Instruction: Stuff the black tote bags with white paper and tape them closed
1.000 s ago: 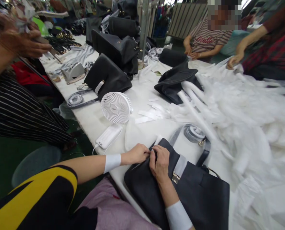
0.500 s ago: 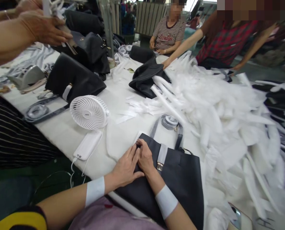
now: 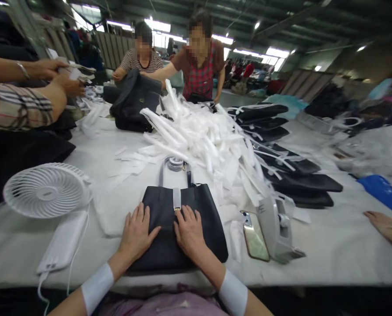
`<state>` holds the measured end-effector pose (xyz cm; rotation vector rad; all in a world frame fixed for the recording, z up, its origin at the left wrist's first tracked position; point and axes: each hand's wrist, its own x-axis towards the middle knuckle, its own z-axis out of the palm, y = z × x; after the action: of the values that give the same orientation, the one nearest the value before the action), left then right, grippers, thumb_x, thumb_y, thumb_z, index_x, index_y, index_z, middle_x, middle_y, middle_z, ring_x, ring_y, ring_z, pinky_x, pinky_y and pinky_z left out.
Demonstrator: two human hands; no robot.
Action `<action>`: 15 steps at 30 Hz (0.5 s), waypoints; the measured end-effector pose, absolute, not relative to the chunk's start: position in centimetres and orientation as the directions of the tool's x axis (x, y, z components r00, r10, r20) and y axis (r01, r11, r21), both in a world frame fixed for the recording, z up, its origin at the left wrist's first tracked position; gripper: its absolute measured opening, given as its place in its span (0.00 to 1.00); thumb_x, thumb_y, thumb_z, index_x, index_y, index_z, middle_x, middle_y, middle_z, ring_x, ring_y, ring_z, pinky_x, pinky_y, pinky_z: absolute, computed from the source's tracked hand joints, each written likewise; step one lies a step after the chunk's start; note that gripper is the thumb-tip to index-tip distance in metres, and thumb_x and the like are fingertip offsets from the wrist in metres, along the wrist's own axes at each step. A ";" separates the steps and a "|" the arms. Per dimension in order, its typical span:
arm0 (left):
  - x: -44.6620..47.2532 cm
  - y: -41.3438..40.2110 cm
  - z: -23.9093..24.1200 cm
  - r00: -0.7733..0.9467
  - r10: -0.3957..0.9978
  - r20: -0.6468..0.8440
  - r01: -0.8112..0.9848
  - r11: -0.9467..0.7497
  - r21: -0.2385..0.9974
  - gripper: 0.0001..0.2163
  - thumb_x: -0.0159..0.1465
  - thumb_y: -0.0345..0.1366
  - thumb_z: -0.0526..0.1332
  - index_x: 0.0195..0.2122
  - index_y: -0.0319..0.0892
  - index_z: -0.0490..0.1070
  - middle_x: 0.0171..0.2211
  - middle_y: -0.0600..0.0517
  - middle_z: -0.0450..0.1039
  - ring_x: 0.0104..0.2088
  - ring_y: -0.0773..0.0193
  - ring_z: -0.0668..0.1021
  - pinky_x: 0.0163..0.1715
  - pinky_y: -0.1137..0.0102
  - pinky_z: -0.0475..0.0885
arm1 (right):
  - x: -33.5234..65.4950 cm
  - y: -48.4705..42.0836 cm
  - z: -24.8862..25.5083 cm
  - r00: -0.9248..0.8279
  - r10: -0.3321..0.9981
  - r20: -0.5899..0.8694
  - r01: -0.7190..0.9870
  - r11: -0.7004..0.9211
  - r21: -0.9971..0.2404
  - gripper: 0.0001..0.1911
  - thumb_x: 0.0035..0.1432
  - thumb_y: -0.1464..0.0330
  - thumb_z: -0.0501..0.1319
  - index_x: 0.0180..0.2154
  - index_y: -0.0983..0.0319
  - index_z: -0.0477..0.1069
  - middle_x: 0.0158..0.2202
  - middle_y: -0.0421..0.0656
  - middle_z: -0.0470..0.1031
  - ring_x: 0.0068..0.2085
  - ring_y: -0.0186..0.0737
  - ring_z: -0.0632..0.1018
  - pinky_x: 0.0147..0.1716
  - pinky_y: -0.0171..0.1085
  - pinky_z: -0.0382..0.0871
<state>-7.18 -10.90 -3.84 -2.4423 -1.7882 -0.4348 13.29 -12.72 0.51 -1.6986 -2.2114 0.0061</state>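
Note:
A black handbag (image 3: 164,245) lies flat before me, its opening facing away. My left hand (image 3: 137,232) rests on the bag's left side with the fingers spread. On its middle, just below the metal clasp (image 3: 177,209), lies my right hand (image 3: 189,230), fingers stretched out. A pale wrapping strip (image 3: 176,196) covers the tab above the clasp. Beyond the bag's top edge the strap (image 3: 175,164) is coiled in wrapping, with part of it looping down to the bag. Both wrists wear pale bands.
A white fan (image 3: 47,191) with a cabled power bank (image 3: 64,241) stands left. White padding strips (image 3: 212,136) are heaped beyond the bag. A phone (image 3: 255,237) and a grey-white device (image 3: 276,228) lie right, near stacked black bags (image 3: 301,184). Co-workers' hands (image 3: 64,81) (image 3: 385,226) show at both sides.
My hands have parted from the bag's upper left corner and now lie flat on its front. My view has swung right. The co-worker opposite has raised a black bag.

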 end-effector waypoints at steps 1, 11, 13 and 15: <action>-6.9 -11.0 -3.5 0.279 0.918 0.282 0.948 -0.311 0.074 0.34 0.64 0.53 0.50 0.61 0.28 0.59 0.63 0.29 0.53 0.63 0.39 0.59 0.58 0.41 0.55 | 13.9 -13.9 -0.1 -0.195 0.950 0.243 0.949 0.246 -0.200 0.23 0.63 0.66 0.53 0.60 0.61 0.61 0.59 0.53 0.65 0.60 0.52 0.64 0.59 0.57 0.54; -0.6 -12.8 -2.2 0.650 0.706 0.281 0.736 -0.677 -0.004 0.30 0.66 0.50 0.49 0.67 0.42 0.51 0.66 0.43 0.54 0.63 0.48 0.60 0.60 0.44 0.54 | 16.0 -16.1 -1.2 -0.166 0.907 0.386 0.744 0.373 -0.554 0.21 0.60 0.73 0.52 0.55 0.59 0.68 0.54 0.49 0.73 0.55 0.46 0.72 0.56 0.52 0.64; -0.3 -13.0 -2.9 0.664 0.696 0.273 0.725 -0.689 -0.006 0.31 0.66 0.50 0.50 0.67 0.42 0.50 0.65 0.43 0.54 0.62 0.47 0.62 0.60 0.44 0.55 | 18.4 -16.7 -0.9 0.093 0.910 0.405 0.636 0.259 -0.727 0.17 0.61 0.70 0.53 0.49 0.59 0.72 0.48 0.48 0.76 0.49 0.45 0.76 0.50 0.48 0.71; -0.4 -13.1 -3.4 0.662 0.698 0.275 0.728 -0.685 -0.013 0.31 0.66 0.51 0.50 0.67 0.41 0.50 0.66 0.43 0.53 0.62 0.47 0.61 0.60 0.44 0.54 | 21.6 -17.4 -0.8 0.486 0.837 0.254 0.416 0.034 -0.909 0.15 0.59 0.64 0.57 0.47 0.60 0.72 0.43 0.48 0.77 0.43 0.46 0.78 0.42 0.45 0.75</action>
<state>-0.38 -13.09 -3.41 -2.7510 -1.1855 -0.3772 21.56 -17.36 -0.82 -1.5833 -1.1127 0.4574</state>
